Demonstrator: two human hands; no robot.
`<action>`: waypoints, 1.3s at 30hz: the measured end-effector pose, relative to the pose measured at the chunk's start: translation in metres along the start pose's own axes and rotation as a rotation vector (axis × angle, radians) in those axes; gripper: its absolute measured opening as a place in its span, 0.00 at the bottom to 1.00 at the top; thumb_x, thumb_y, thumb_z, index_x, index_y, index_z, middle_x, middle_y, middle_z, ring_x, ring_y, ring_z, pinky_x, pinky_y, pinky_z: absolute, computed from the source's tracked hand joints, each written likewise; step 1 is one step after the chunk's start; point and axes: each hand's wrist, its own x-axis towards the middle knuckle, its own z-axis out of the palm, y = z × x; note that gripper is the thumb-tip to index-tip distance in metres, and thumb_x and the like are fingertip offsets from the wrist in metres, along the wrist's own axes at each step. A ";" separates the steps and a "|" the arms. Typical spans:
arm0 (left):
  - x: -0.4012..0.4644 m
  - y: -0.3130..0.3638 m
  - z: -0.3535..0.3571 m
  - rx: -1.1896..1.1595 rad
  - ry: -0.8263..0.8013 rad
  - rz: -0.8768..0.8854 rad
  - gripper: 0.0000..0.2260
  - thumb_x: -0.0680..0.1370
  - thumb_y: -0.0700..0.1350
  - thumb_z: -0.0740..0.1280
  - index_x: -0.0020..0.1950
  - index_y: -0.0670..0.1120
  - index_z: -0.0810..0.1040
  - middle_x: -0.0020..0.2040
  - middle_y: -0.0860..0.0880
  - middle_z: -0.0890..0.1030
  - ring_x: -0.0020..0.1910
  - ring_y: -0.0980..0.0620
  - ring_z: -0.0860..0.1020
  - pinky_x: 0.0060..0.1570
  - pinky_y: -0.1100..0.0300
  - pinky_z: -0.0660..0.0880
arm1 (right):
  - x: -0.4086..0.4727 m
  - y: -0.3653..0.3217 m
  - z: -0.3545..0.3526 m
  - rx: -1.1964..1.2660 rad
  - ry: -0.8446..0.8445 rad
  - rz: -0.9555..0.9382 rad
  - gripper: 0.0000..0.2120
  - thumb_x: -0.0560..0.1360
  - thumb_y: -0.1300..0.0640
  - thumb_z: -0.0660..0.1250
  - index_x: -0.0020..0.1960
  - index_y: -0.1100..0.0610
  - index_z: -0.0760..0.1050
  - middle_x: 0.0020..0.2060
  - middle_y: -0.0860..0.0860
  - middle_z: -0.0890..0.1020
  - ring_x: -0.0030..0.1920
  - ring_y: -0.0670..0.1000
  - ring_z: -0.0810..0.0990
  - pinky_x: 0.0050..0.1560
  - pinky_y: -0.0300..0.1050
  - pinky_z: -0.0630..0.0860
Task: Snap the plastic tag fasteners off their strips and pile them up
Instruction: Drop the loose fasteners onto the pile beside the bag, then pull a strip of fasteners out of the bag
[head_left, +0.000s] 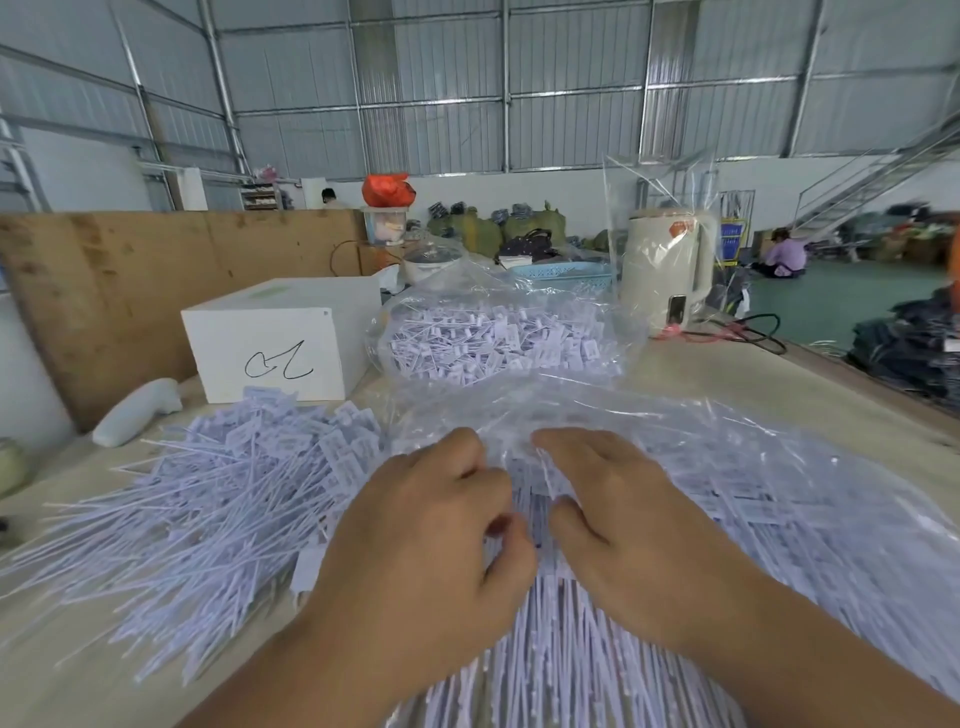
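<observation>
- Head view: my left hand (415, 525) has its fingers curled, thumb and forefinger pinching at the strips (550, 639) of tag fasteners lying in front of me on the table (727, 364).
- My right hand (618, 519) lies over the same bundle, fingers bent down into it; whether it actually grips a strip I cannot tell.
- The loose pile (218, 493) sits just left of my left hand.
- I judge the fasteners light, thin, springy and slippery; best taken near the flat tag heads.
- The clear bag (519, 338) crowds the far side and the white box (280, 343) stands beyond the pile; open room lies left, toward the pile.
</observation>
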 end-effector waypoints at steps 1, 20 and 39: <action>-0.001 -0.002 0.001 -0.048 -0.006 0.027 0.11 0.73 0.50 0.62 0.32 0.47 0.73 0.35 0.52 0.68 0.29 0.54 0.69 0.30 0.59 0.68 | 0.000 0.000 -0.002 0.036 0.034 0.003 0.24 0.76 0.51 0.53 0.71 0.53 0.66 0.63 0.48 0.74 0.65 0.48 0.67 0.63 0.41 0.64; 0.005 -0.031 0.003 -1.145 -0.003 -0.381 0.04 0.71 0.46 0.69 0.44 0.49 0.84 0.33 0.46 0.80 0.32 0.52 0.78 0.35 0.63 0.74 | -0.001 0.002 -0.029 0.230 0.063 -0.121 0.10 0.77 0.39 0.58 0.46 0.45 0.71 0.35 0.44 0.75 0.34 0.47 0.73 0.32 0.41 0.68; 0.012 -0.034 -0.023 -1.302 0.536 -0.438 0.09 0.69 0.39 0.62 0.30 0.49 0.76 0.23 0.52 0.66 0.23 0.55 0.62 0.27 0.63 0.57 | -0.003 -0.007 -0.034 0.064 0.057 -0.014 0.14 0.79 0.45 0.57 0.35 0.47 0.61 0.30 0.46 0.67 0.34 0.47 0.69 0.37 0.49 0.68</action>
